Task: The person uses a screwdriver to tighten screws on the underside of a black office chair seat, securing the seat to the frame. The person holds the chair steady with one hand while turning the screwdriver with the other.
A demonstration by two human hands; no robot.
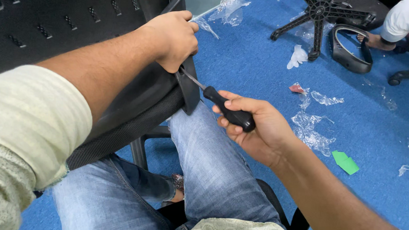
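Your right hand (255, 127) is clamped on the screwdriver (226, 107), left hand (173, 38) fisted on the chair backrest (55, 23) edge — tip at the bracket (189, 88), fastening unfinished.

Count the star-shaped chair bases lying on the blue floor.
1 whole: the black star base at top centre. A caster leg at the right edge may belong to another, mostly hidden.

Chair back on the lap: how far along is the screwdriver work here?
Done: plastic wrap lies torn on the floor, so parts look unpacked. In hand: the left hand grips the chair back's edge while the right hand drives a screwdriver into it. Left: a wheel base and an armrest lie loose beside another person.
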